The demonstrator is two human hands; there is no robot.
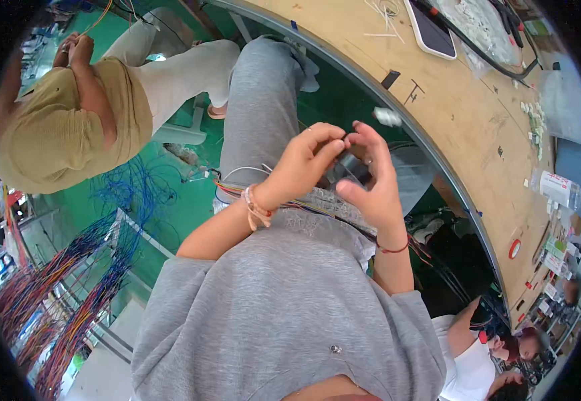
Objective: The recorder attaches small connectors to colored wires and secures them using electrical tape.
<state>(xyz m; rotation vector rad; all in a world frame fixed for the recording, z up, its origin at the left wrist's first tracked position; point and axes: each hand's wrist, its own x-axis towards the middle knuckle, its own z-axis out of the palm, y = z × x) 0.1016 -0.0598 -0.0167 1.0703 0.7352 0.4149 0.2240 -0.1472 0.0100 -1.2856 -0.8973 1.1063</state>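
**Both hands closed on a small dark part over the lap**

We take the long wooden workbench (464, 127) as our landmark. On its far right end lies a small clear packet with a white and red label (558, 187), rectangular and tilted. Past it, toward the bench's near right corner, sit several small green and white labelled cards (554, 250), too small for us to tell apart. A red ring of tape (515, 248) lies on the bench close to its curved front edge. At the top of the bench rests a flat white tray with a dark inside (431, 30), and beside it a clear bag of pale small parts (484, 30).

In front of the bench edge, over our grey-trousered lap, our left hand (304, 164) and right hand (371, 177) meet. The left hand's fingers curl narrowly, thumb and fingertips pinching a small dark part (349, 166). The right hand cups the same part from the other side, fingers bent over its top, thumb pointing toward us. A bundle of coloured wires (237, 188) runs under the left wrist, away from the bench.
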